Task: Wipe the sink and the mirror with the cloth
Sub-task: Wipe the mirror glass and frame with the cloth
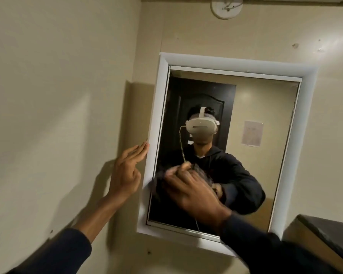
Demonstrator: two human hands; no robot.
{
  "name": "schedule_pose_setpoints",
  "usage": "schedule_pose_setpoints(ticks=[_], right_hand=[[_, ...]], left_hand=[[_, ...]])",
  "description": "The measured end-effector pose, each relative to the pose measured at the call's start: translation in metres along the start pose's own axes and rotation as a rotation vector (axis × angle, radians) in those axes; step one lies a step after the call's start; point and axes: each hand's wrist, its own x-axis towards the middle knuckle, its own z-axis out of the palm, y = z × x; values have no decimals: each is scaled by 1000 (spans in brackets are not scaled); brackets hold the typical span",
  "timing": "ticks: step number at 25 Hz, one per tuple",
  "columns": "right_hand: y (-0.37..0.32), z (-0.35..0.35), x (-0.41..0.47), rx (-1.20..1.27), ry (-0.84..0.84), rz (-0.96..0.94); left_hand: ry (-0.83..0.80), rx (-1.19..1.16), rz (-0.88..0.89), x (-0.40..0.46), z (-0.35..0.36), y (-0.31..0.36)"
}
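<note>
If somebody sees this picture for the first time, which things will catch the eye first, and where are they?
First the white-framed mirror on the beige wall, right of centre, which reflects a person in a white headset before a dark door. Next the right hand, blurred, pressed flat on the lower left of the glass over a dark cloth that barely shows. The left hand, open, touches the frame's left edge with its fingertips.

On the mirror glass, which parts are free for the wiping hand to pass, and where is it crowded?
Free: the upper glass under the top of the mirror frame, and the right side along the right frame edge. Crowded: the lower left, where the right hand presses a dark cloth, and the left edge, which the left hand touches.
</note>
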Motion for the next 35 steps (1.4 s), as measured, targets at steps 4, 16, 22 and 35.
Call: schedule_pose_setpoints(ticks=[4, 16, 22, 35], right_hand=[[-53, 44, -94, -37, -279, -153], [186, -115, 109, -408, 91, 188], [132, -86, 47, -313, 51, 178], [35, -22, -112, -100, -151, -93]], left_hand=[[2, 47, -50, 2, 0, 6], [-50, 118, -45, -1, -2, 12], [-41, 110, -65, -4, 0, 14], [-10, 90, -127, -6, 3, 22]])
